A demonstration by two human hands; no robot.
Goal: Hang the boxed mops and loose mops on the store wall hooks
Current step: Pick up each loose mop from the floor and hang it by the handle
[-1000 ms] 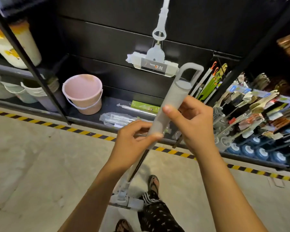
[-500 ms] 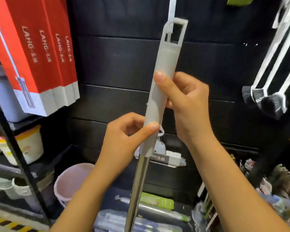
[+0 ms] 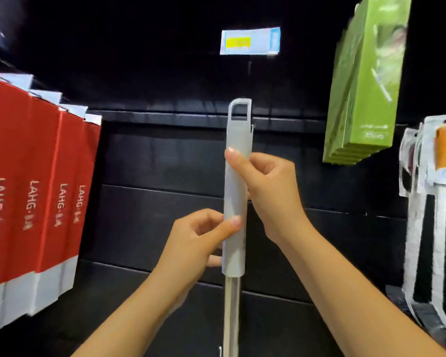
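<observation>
Loose mop (image 3: pixel 236 202) upright, both hands clamped on grip: right hand (image 3: pixel 271 186) nearer hang loop (image 3: pixel 240 110), left hand (image 3: pixel 198 243) lower.

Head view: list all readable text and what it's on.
"LAHG" followed by blurred characters: printed down each of the red boxes hanging at left.
Green boxes: white print, too blurred to read.
Price tag on the wall: yellow patch, text unreadable.
Mop handle: no text.
</observation>
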